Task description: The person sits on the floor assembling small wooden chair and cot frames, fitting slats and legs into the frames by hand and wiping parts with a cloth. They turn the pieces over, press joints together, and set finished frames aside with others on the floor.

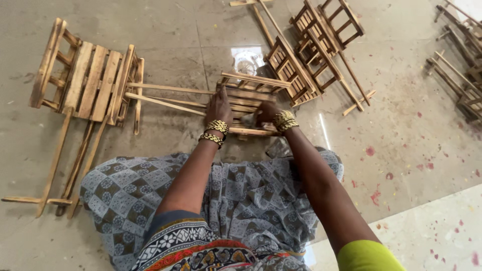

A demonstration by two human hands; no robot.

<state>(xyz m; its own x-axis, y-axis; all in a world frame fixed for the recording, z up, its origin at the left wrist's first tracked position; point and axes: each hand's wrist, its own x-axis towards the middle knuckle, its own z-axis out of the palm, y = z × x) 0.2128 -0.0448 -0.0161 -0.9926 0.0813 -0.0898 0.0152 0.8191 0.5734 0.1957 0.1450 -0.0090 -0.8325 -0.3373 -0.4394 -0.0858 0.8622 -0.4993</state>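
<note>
Slatted frame: a small wooden rack lies flat on the floor, just beyond the knees, for easy reach.
Left hand: pressed on the rack's left end, steadying it.
Right hand: curled over the near rail; what it grips is hidden.
Around: finished wooden stands left, more behind.

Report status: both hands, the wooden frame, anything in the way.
Left hand and right hand both on slatted frame. Frame flat on floor. Finished rack left, clear of hands.
</note>
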